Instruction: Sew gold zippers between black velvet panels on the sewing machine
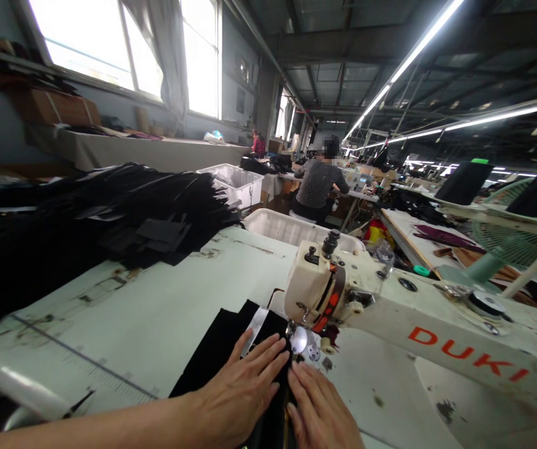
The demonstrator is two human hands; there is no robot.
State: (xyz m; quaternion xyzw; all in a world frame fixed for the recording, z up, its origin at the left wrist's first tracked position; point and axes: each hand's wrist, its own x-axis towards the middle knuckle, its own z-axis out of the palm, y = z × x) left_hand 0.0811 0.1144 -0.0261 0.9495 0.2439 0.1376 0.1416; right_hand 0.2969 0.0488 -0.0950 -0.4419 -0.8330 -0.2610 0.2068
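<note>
A piece of black fabric (pixel 212 349) lies on the pale table under the sewing machine (pixel 315 287), with a white strip (pixel 256 324) along its upper part. My left hand (pixel 244 380) rests flat on this fabric, fingers stretched toward the needle area. Just right of it, my right hand (pixel 319 405) lies with its fingers extended at the fabric's right edge, close to the presser foot (pixel 295 354). A small lamp lights the spot in front of the fingertips. Part of the fabric is hidden beneath both hands.
A large pile of black fabric pieces (pixel 156 212) covers the table's far left. White plastic bins (pixel 277 224) stand behind the table. A person (pixel 319 184) sits farther back, facing away. Black thread cones (pixel 464 181) and a green fan (pixel 516 231) are at right.
</note>
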